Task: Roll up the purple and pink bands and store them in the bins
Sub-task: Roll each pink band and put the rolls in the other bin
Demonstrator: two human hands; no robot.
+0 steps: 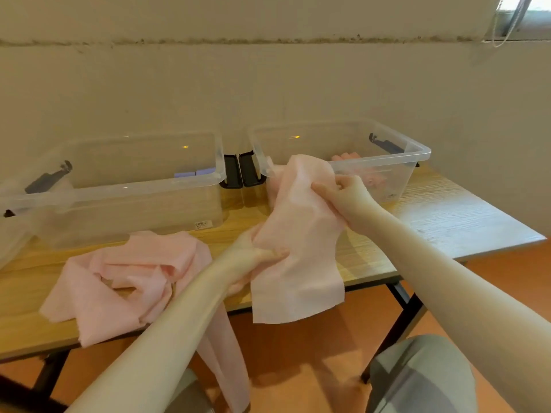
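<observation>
At the centre of the frame, both hands held one pink band (298,234) above the table (447,222): the left hand (253,254) pinched its lower fold, the right hand (343,189) clenched its upper edge. A loose pink heap (128,278) lay at lower left; how many bands it held was unclear. Two clear bins stood behind: the left bin (119,189) showed purple rolls (193,173), the right bin (411,153) pink shapes blurred through plastic. Another pink strip (226,353) hung off the table edge, cut off below.
</observation>
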